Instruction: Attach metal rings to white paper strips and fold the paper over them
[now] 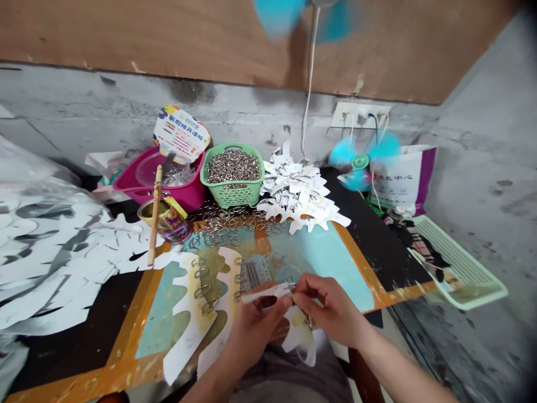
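Two hands meet over the near edge of the table, both busy with one white strip (268,293). Your left hand (260,319) has its end pinched between thumb and fingers; your right hand (329,310) has thumb and fingertip together at that end, seemingly on a small metal ring (292,286), though blur hides the exact contact. More white material hangs below your right hand, above your lap; you may take it for the same strip, but your fingers cover the join.

Expect the strip to be very light and bendy, like card or thin sheet, and its toothed edge to crease or tear easily. Pinch it flat across the broad part, close to the ring, and leave the narrow points alone. The ring should feel hard, smooth and a little slippery, so you'll want fingertips on its sides.

Just beyond your left wrist lie two more strips (184,330), with rings along them and yellowish stains that look like glue; keep your sleeve and fingers off those. Farther on you have loose rings (218,226), a can (172,224) with a stick (154,224) against it, then a green basket (235,196) heaped with rings and a white pile (297,193) beside it.
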`<state>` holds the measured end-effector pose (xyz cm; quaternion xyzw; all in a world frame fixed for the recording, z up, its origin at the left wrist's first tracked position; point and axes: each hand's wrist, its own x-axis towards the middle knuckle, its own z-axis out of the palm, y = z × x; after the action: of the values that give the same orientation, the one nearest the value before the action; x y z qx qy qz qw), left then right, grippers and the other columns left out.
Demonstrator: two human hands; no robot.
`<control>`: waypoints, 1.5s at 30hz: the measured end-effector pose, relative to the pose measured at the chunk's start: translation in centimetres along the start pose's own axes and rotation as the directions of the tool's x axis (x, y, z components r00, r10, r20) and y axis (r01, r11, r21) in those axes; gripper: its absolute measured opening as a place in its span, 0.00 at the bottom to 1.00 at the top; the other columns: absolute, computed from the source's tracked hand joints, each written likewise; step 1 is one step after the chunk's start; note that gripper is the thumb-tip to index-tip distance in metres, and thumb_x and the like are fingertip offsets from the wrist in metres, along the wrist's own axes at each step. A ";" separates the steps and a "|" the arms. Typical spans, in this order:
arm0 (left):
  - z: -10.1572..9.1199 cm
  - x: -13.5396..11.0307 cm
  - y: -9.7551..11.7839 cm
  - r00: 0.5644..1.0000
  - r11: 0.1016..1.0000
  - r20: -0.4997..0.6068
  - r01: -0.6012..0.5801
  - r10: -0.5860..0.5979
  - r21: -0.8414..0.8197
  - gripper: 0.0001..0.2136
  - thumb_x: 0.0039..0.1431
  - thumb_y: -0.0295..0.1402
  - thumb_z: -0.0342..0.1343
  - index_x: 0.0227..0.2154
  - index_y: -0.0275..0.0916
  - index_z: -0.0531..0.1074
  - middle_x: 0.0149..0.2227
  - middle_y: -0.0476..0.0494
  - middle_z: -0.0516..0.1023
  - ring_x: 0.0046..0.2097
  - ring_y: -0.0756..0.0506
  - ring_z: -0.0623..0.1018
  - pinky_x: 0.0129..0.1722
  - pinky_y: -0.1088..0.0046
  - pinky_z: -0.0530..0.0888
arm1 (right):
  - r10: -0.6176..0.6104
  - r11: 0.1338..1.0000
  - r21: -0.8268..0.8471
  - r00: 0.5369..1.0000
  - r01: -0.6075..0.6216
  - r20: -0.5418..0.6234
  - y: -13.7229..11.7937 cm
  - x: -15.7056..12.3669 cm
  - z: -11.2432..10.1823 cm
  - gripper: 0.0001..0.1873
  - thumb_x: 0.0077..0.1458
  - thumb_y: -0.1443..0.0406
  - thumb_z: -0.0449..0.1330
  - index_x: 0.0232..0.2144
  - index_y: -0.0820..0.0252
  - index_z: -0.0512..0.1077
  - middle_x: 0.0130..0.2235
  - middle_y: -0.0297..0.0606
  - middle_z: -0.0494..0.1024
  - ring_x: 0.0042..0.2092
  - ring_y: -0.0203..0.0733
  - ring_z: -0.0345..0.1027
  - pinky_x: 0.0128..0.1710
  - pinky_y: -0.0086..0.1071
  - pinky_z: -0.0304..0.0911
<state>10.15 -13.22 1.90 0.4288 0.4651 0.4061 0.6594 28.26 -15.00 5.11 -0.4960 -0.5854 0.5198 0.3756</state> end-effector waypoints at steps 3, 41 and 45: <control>0.2 -0.1 0.1 0.999 1.000 0.033 -0.026 0.026 0.017 0.18 0.47 0.46 0.70 0.23 0.33 0.75 0.20 0.48 0.71 0.20 0.53 0.68 0.20 0.79 0.67 | -0.039 0.999 -0.018 0.999 0.039 -0.011 -0.3 -0.3 0.2 0.16 0.64 0.57 0.57 0.28 0.60 0.67 0.26 0.31 0.67 0.29 0.34 0.58 0.27 0.27 0.50; 2.6 -0.5 0.8 0.986 0.973 -0.149 -0.103 0.072 -0.208 0.17 0.49 0.45 0.69 0.26 0.33 0.76 0.23 0.47 0.74 0.25 0.50 0.72 0.25 0.77 0.71 | -0.259 0.958 0.054 0.927 0.283 -0.272 0.6 -0.3 1.2 0.10 0.63 0.57 0.58 0.42 0.56 0.70 0.46 0.44 0.74 0.49 0.46 0.67 0.49 0.36 0.63; 2.5 -0.2 1.0 0.978 0.975 -0.182 -0.138 0.106 -0.173 0.17 0.49 0.44 0.69 0.26 0.33 0.77 0.23 0.46 0.76 0.26 0.48 0.73 0.26 0.76 0.71 | -0.161 0.987 -0.055 0.975 0.154 -0.153 0.3 -0.2 1.1 0.13 0.61 0.55 0.59 0.33 0.59 0.70 0.31 0.36 0.73 0.35 0.39 0.65 0.36 0.30 0.62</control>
<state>12.32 -13.58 3.44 0.3570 0.4530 0.5229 0.6276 27.31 -15.45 4.63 -0.4954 -0.6022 0.4351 0.4500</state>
